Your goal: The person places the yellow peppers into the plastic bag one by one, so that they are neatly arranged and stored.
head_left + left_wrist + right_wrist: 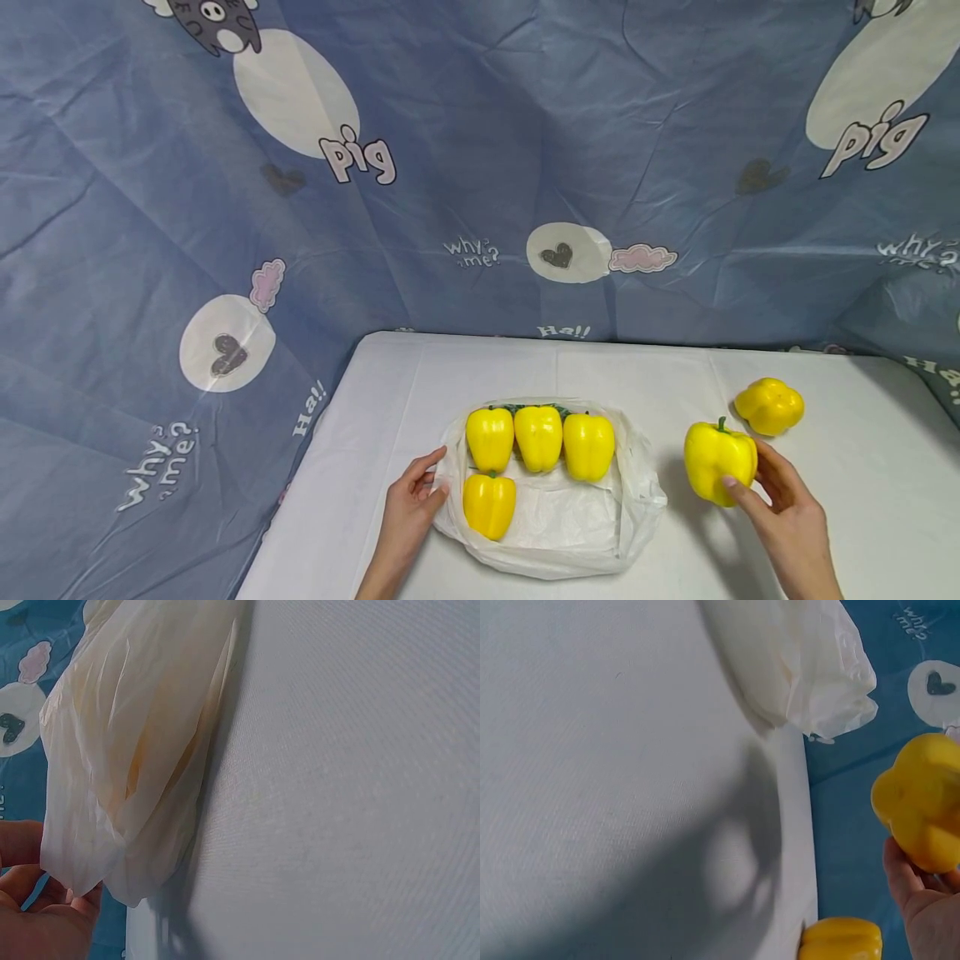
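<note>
A white plastic bag (637, 500) lies on the table with its mouth folded wide. Inside, three yellow bell peppers (538, 439) stand in a back row, and one more bell pepper (489, 506) is at the front left. My left hand (408, 508) pinches the bag's left edge between thumb and fingers; the left wrist view shows the crumpled plastic (142, 750) there. To the right of the bag, my right hand (791, 508) grips a yellow bell pepper (712, 462), stem up, above the table. Its lobed underside (922, 802) faces the right wrist view.
Another yellow bell pepper (769, 407) lies on its side at the back right, beyond my right hand. A white cloth covers the table (375, 400). Blue printed fabric (465, 150) hangs behind and to the left of it.
</note>
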